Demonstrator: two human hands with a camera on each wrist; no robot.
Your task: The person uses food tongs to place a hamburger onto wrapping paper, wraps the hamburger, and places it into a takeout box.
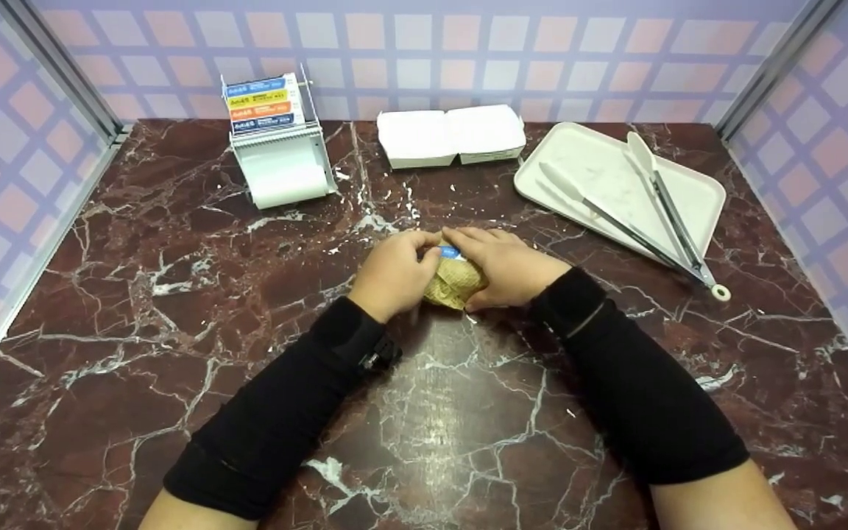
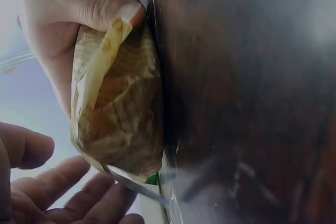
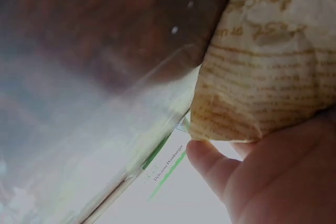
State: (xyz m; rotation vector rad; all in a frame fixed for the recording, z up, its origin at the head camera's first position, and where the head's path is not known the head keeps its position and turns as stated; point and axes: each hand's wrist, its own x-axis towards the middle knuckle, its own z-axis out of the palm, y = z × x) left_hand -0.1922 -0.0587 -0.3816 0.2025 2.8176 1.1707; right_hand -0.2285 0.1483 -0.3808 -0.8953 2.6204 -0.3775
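Observation:
A round package in brown printed paper (image 1: pixel 455 283) lies on the marbled table, with a blue label (image 1: pixel 447 252) on its top. My right hand (image 1: pixel 514 266) grips its right side, fingers over the far side. In the left wrist view the right thumb (image 2: pixel 107 11) presses a folded paper flap (image 2: pixel 105 61) near the table. Along the package's left side is my left hand (image 1: pixel 393 274), its thumb close over the label. The left fingers (image 2: pixel 58 179) look loosely spread at the package's end. What is inside the paper is hidden.
A label dispenser (image 1: pixel 280 158) with several coloured label strips stands at the back left. An opened white box (image 1: pixel 417 138), lettered "Delicious Hamburger" in the right wrist view, sits at the back. Tongs (image 1: pixel 615 221) lie across a cream tray (image 1: pixel 711 193) at the right. White scraps (image 1: pixel 409 202) dot the table.

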